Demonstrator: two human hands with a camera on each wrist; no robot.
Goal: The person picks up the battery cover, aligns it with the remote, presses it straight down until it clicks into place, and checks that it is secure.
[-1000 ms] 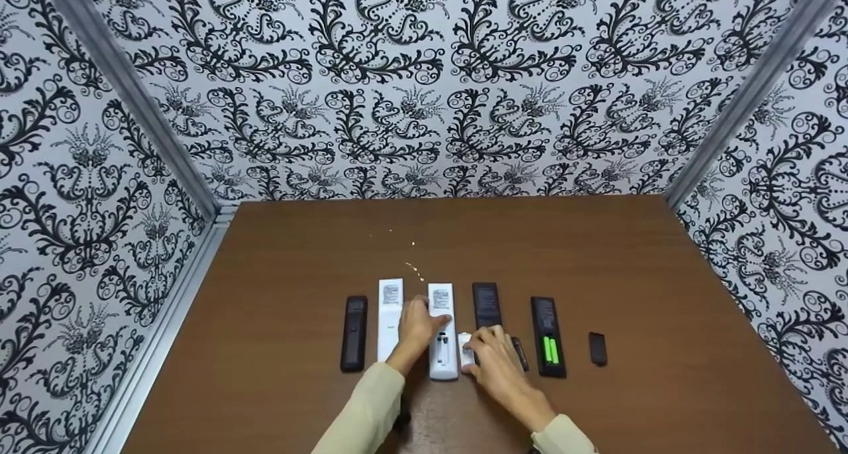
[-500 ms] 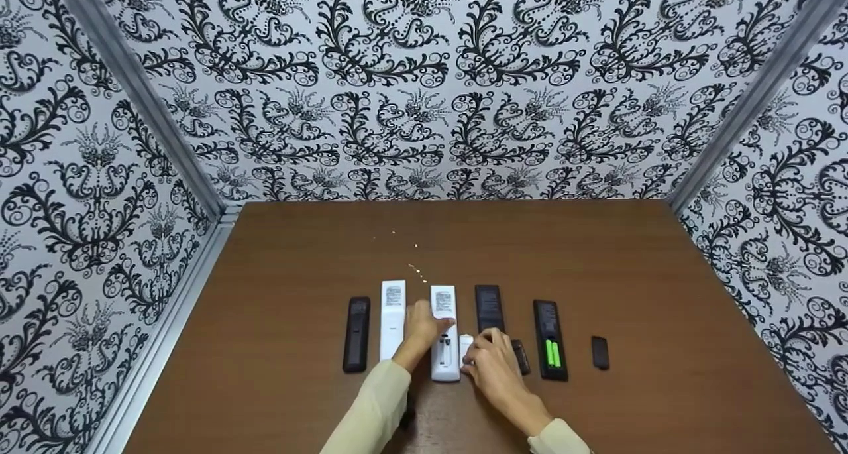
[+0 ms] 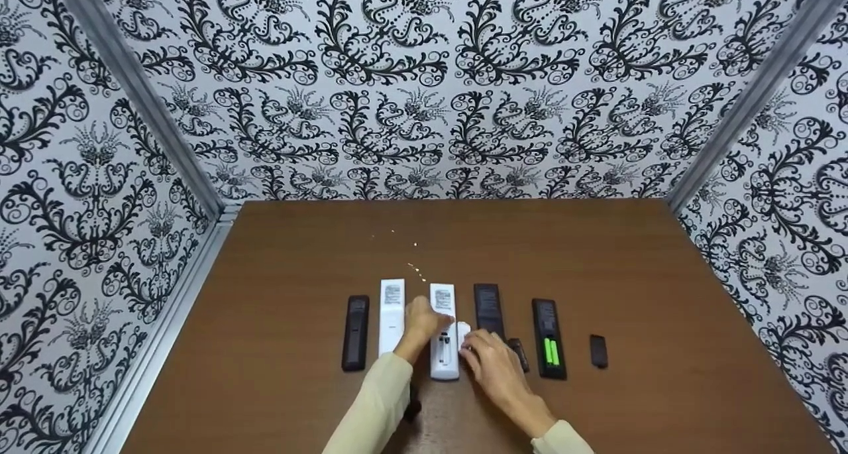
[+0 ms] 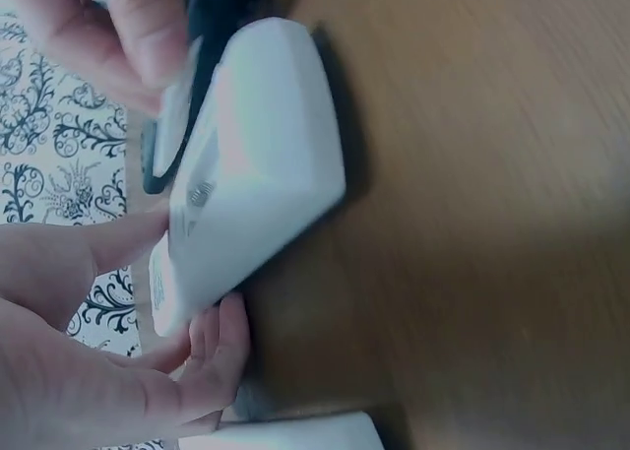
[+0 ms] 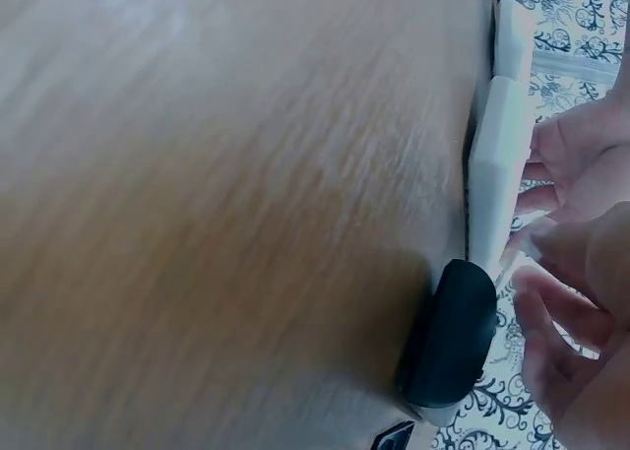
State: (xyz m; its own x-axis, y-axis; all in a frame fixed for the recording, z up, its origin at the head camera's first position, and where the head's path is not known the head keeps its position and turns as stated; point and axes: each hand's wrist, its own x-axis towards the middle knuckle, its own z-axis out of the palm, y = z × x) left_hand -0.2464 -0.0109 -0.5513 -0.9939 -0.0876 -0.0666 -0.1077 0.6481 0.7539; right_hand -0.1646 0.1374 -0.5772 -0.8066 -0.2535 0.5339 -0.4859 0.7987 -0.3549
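A white remote control [image 3: 443, 369] lies back up, its battery compartment [image 3: 444, 348] open. My left hand [image 3: 424, 325] holds this remote by its sides, with the thumb at one edge and curled fingers at the other in the left wrist view. Just to its right, my right hand [image 3: 493, 368] pinches a white battery cover [image 3: 464, 330]. In the left wrist view, the cover [image 4: 174, 120] is tilted beside the remote, between thumb and fingers. Partly hidden by my right hand is a black remote [image 3: 488, 305].
Left of my hands lie a white remote [image 3: 392, 301] and a black remote [image 3: 355, 335]. To the right are a dark cover [image 3: 519, 354], a black remote [image 3: 548, 318] holding green batteries [image 3: 551, 352], and another dark cover [image 3: 598, 351]. Small pale flecks [image 3: 417, 270] dot the table.
The white battery cover has shifted a little away from me and toward the white remote, moving with my right fingers. My left hand keeps its hold on the remote.
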